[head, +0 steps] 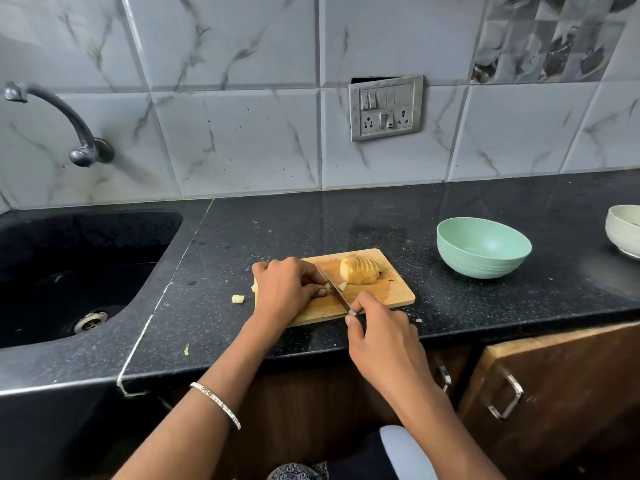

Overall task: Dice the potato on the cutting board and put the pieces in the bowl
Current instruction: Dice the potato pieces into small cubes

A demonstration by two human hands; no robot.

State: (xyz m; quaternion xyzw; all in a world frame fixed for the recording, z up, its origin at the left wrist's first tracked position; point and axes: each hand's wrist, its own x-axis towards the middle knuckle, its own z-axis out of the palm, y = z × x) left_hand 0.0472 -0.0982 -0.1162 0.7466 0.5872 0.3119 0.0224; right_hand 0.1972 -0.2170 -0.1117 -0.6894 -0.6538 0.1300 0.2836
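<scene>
Board (pixel 391 292): sliced potato (pixel 360 270) beyond knife (pixel 337 291) in right grip (pixel 384 341), left grip (pixel 287 289) curled on piece (pixel 327 287).

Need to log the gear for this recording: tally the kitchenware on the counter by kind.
Bowls: 2, a green bowl and a white bowl
Cutting board: 1
Knife: 1
Total: 4

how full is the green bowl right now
Empty: the green bowl stands upright and shows only its bare inner wall, nothing lying in it.
</scene>
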